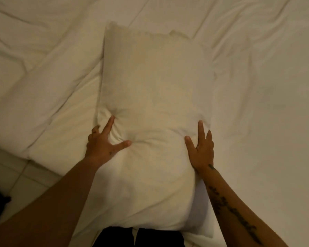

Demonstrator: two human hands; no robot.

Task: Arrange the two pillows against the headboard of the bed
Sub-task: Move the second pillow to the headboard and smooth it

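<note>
The left hand (101, 143) has its fingers spread and pressed into the pillow (153, 111), with the pointer finger sticking up and the thumb poking sideways into the soft cloth — the cloth puckers in little folds around both. Its other fingers curl around the pillow's left edge, so this hand is gripping the pillow. The right hand (202, 148) grips the other side the same way: its thumb and pointer finger lie on top and the rest wrap over the right edge. The pillow sits between the two hands, and the hands hold it at its near half, one on each side. The pillow is long and white. Its long way runs straight away from the person, from the near end by the dark legs (139, 237) up to the far end, which has two floppy corners. It lies over the bed (266, 86), which is covered in a wrinkled white sheet. I cannot tell if the pillow rests flat on the bed or is lifted a bit. A folded white blanket (48, 97) lies beside the pillow on the left. Past the bed's corner, low on the left, a bit of pale tiled floor (18, 175) shows. The right forearm has dark writing on it.
</note>
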